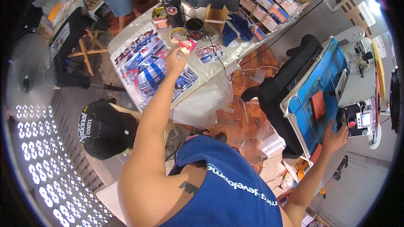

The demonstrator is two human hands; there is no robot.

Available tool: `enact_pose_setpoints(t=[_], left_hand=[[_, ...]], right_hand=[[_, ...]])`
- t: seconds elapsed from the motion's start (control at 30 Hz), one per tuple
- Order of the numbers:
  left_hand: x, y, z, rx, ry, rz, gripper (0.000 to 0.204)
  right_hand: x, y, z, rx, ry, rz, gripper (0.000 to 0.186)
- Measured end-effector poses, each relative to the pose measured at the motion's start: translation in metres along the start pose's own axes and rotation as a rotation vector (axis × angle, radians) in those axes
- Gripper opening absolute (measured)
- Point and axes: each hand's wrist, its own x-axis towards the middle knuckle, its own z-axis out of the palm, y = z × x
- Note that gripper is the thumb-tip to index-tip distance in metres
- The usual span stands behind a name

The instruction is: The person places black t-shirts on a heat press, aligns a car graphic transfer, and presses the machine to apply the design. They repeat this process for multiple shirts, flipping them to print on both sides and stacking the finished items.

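Over the table, my left hand [176, 62] is closed on a small red-and-white packet [186, 44]. Just beyond it stands an open round tub [179, 33]. Beneath my left forearm lies a large printed sheet [145, 69] with a blue-and-white car picture. Off to the right, my right hand [336, 137] has its fingers stretched out at the side of a heat press, close to its control box [358, 120] with a red button and small display. Whether the fingertips touch the box is hard to tell. The press's blue bed [309, 96] carries red-brown pads [318, 105].
A dark bottle [171, 6], a black mug [194, 27], an open cardboard box [216, 19] and blue cloth [237, 29] stand at the table's far side. Stacked cartons [265, 6] lie beyond. A fan [29, 80] and black cap [103, 128] are left. Cables trail over the floor.
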Motion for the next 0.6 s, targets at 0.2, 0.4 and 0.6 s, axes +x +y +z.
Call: enact_pose_setpoints(t=[0.2, 0.4, 0.6], left_hand=[[0.039, -0.042, 0.057, 0.32, 0.048, -0.08, 0.049], [0.043, -0.036, 0.036, 0.271, 0.024, -0.132, 0.067], [0.054, 0.072, -0.037, -1.547, -0.792, -0.269, 0.097]], right_hand=[[-0.015, 0.028, 0.017, -0.12, 0.035, -0.003, 0.039], [-0.028, 0.043, 0.022, -0.143, 0.028, 0.021, 0.036], [-0.034, 0.06, 0.028, -0.222, 0.032, 0.072, 0.035]])
